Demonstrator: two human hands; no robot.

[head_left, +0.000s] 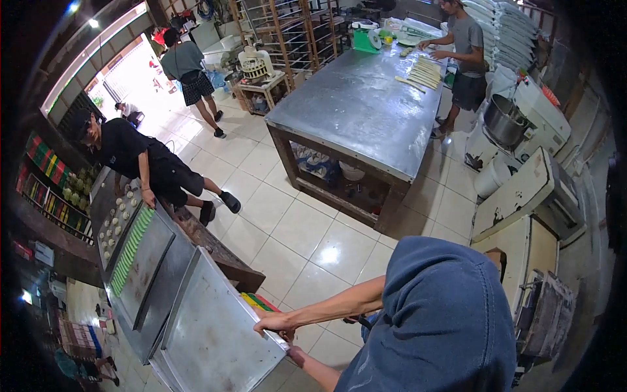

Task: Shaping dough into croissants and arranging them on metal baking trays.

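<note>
A large flat metal baking tray (222, 326) sticks out from the near end of the workbench at lower left. My right hand (275, 322), at the end of a blue short sleeve, is closed over the tray's right edge near its corner. Just below it, my left hand (296, 353) is at the same corner, its fingers mostly hidden by the tray and the right hand. Beyond lies another metal tray (145, 274), with a row of green strips (132, 248) and several pale round dough pieces (117, 219) past it.
Across the bench a co-worker in black (127, 153) touches the green strips' end. A big metal table (346, 104) with dough strips (423, 72) stands behind, another person (465, 46) beside it. Red, yellow and green slats (258, 301) show beneath the tray. A mixer bowl (506, 121) stands at right.
</note>
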